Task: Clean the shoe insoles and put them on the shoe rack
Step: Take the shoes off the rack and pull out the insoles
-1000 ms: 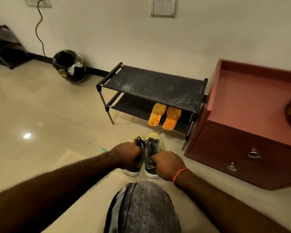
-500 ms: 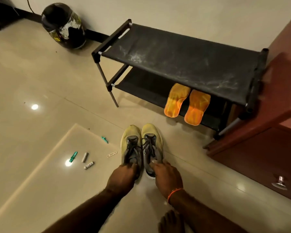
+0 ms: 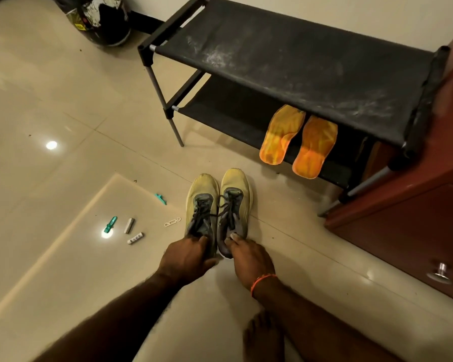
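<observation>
Shoes held at the heels, insoles on the rack

Each shoe [image 3: 217,212] heel is grasped by the left hand [image 3: 186,259] and right hand [image 3: 249,262]; both insoles [image 3: 297,141] are laid on the rack's [image 3: 298,61] lower shelf, well beyond either grip.

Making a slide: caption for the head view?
Both hands grip shoe heels on floor; orange insoles on rack's lower shelf.

You look steeply down from head height, close over your hands at frame bottom, shoe rack [image 3: 293,61] filling the upper right.
</observation>
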